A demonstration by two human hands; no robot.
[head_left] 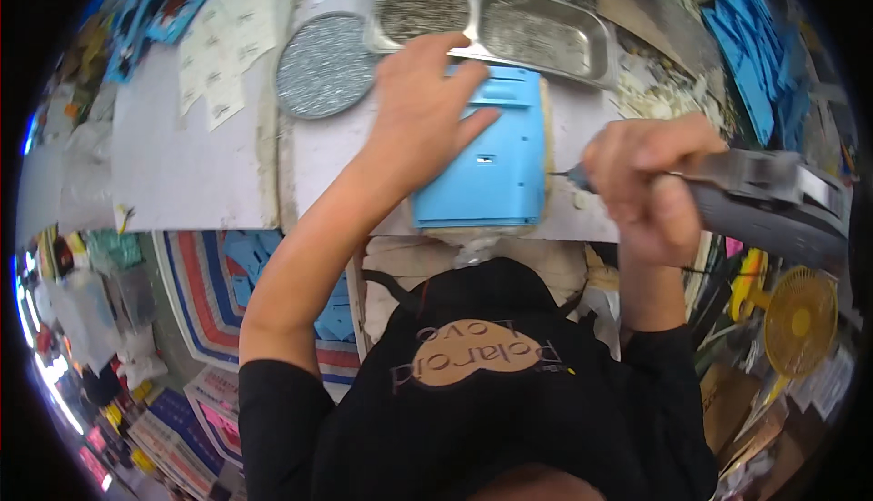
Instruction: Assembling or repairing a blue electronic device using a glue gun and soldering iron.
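A light blue plastic panel [514, 169] with small holes and a raised ridge near its far end lies on the worktable in front of me. My left hand [423, 105] rests over its left side, fingers spread and thumb across its surface. The fingertips reach the near rim of a metal compartment tray [600, 78]. My right hand [650, 178] is wrapped round a dark electric screwdriver [764, 205], held sideways. Its thin bit points left, close to the panel's right edge; whether it touches, I cannot tell.
A round dish [327, 65] of small silvery pieces stands left of the tray, beside labelled paper sheets [232, 33]. Blue plastic parts [750, 60] are heaped at far right. Below the table are a striped bag [195, 296] with blue parts and a yellow fan [800, 324].
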